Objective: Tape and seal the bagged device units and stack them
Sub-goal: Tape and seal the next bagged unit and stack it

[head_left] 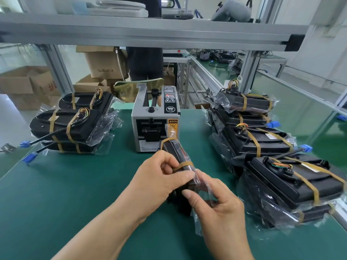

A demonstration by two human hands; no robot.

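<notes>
Taping step in hand. Bagged unit (173, 149) is held on edge at the near centre of the desk (75, 184), before the tape dispenser (150, 119). Left hand (159, 177) grip pinches it at the nearer tape band (183, 164); right hand (219, 209) grip pinches loose bag film. Next, likely: press the band flat, then stack.

The grey box-shaped tape dispenser (155, 126) stands at the rear centre of the green-matted workbench (75, 194). Left of it lie stacked black device units in clear bags (63, 126), one stack behind the other. Right of it, further bagged units (262, 141) lie in overlapping piles from the rear to the front edge. Directly before the dispenser, one bagged black unit (175, 152) sits between the left hand (159, 177) and the right hand (219, 205). Brown cardboard cartons (105, 62) sit behind the bench, apparently on the floor. An aluminium-profile shelf (150, 32) spans overhead.
</notes>
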